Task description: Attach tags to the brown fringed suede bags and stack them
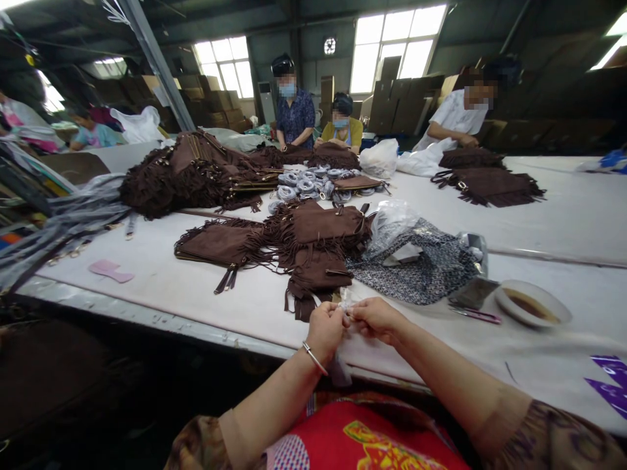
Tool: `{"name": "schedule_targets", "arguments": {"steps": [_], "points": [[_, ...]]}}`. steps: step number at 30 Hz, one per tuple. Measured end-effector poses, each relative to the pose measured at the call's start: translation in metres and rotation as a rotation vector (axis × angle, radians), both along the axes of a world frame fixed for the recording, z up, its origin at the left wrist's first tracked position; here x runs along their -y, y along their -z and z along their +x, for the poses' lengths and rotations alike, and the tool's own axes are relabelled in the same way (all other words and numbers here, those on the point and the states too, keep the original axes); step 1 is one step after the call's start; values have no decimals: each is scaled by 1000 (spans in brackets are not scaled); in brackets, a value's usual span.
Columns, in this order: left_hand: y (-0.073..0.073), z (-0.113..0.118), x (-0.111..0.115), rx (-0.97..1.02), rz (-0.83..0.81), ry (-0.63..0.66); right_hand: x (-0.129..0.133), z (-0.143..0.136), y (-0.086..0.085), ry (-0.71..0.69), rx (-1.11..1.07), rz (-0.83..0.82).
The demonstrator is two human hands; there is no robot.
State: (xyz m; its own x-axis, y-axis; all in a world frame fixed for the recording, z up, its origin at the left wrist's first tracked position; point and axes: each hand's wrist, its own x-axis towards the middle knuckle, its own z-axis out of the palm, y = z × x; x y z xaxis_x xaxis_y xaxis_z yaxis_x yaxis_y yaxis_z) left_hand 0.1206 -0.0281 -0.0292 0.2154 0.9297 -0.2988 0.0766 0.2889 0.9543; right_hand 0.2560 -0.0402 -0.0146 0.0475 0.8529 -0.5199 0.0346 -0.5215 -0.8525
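Close together at the table's front edge, my left hand (326, 331) and my right hand (378, 319) pinch a crumpled pale wrapping (345, 301) between their fingertips. A greyish strip (339, 372) hangs below the hands over the edge; whether it is one piece with the wrapping I cannot tell. Just beyond my fingers lies a small brown fringed bag (318, 271) with a zip. Behind it is another brown fringed bag (328, 225), and to the left a flat one (218, 241) with a dark tassel. My fingers partly hide what they hold.
A bowl of brown liquid (531, 305) and pink-handled tweezers (476, 316) lie right, near a black-and-white patterned cloth (416, 264). A big heap of brown bags (196, 170), coiled grey straps (304, 184) and long grey straps (73, 219) lie beyond. Several co-workers stand or sit around.
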Motion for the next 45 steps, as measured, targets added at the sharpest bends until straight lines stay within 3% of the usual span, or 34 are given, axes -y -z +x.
{"name": "schedule_targets", "arguments": {"steps": [7, 12, 17, 22, 29, 36, 39, 42, 45], "points": [[-12, -8, 0, 443, -496, 59, 6, 1, 2, 56, -11, 209], [-21, -14, -7, 609, -695, 154, 5, 1, 6, 38, -137, 359], [-19, -18, -11, 793, -851, 205, -1, -2, 13, 92, -272, 245], [-17, -21, -13, 1059, -1021, 252, -6, -2, 10, 25, -305, 195], [-28, -20, -9, 1118, -920, 363, -17, -11, 2, 24, -442, 178], [-22, -25, -9, 1076, -798, 356, -11, -6, 7, -24, -447, 140], [-18, -19, -5, 887, -672, 318, 2, -3, 6, 64, -304, 150], [-15, -7, 6, 529, -344, 219, 11, -6, -1, 83, -184, 157], [-16, 2, 21, 165, -80, 229, 11, -13, -6, 64, -170, 97]]}}
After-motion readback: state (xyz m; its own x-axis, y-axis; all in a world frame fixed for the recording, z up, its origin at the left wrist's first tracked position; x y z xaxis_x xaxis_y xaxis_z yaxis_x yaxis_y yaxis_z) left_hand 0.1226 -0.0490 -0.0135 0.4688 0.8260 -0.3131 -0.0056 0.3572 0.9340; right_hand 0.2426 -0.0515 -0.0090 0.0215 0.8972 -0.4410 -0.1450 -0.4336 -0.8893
